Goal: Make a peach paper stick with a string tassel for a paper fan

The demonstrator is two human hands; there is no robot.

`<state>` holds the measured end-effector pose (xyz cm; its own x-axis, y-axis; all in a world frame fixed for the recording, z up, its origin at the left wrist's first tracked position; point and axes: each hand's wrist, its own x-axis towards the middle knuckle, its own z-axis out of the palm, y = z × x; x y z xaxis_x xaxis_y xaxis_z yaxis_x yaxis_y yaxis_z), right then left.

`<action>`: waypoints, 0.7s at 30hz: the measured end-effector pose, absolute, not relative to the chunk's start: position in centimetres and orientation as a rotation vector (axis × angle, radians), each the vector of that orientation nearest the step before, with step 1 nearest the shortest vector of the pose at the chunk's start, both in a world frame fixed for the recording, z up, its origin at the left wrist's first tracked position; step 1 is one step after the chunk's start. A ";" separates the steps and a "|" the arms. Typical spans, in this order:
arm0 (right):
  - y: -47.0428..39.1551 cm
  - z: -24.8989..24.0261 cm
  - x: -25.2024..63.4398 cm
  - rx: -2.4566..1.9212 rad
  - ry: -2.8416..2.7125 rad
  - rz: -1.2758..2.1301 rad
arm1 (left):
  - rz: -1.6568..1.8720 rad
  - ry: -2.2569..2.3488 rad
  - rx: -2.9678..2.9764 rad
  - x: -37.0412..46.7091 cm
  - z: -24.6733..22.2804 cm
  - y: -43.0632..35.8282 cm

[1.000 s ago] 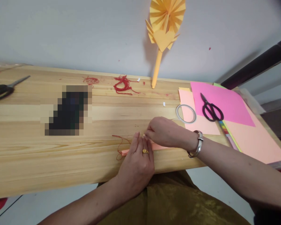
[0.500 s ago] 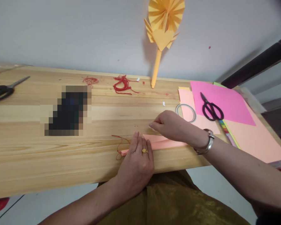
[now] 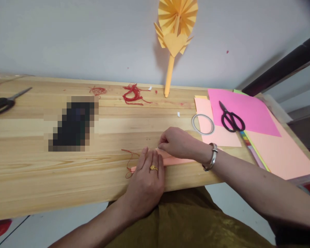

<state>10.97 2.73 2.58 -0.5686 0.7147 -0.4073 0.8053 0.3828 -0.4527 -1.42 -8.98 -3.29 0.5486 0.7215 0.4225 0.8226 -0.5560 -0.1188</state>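
Observation:
A folded strip of salmon-pink paper (image 3: 175,161) lies near the table's front edge. My left hand (image 3: 148,179), with a gold ring, rests flat across its left part, fingers stretched out. Past those fingers the narrow end of the paper shows, with a thin red thread (image 3: 130,158) looped beside it. My right hand (image 3: 177,143) is closed at the upper edge of the strip, just right of my left fingertips. Its fingertips are curled under, and what they hold, if anything, is hidden. A silver bracelet is on the right wrist.
A yellow paper fan flower (image 3: 174,43) leans on the wall. Red thread bundles (image 3: 133,94), a blurred dark object (image 3: 73,125) and scissors (image 3: 1,105) lie left. At right are a tape roll (image 3: 203,124), pink sheets (image 3: 244,112) and black scissors (image 3: 231,120).
My right hand has moved left and down onto the paper strip, close to my left fingers. My left hand still lies flat on the strip. The whole view has shifted slightly.

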 end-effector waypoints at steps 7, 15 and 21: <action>2.7 2.7 10.2 1.336 2.470 -0.803 | -0.562 -1.378 -2.479 -1.5 -3.7 -9.1; 2.6 2.9 10.1 1.319 2.450 -0.729 | -0.597 -1.444 -2.513 -1.5 -3.6 -9.0; 2.5 3.0 9.9 1.312 2.457 -0.723 | -0.592 -1.442 -2.527 -1.5 -3.6 -9.0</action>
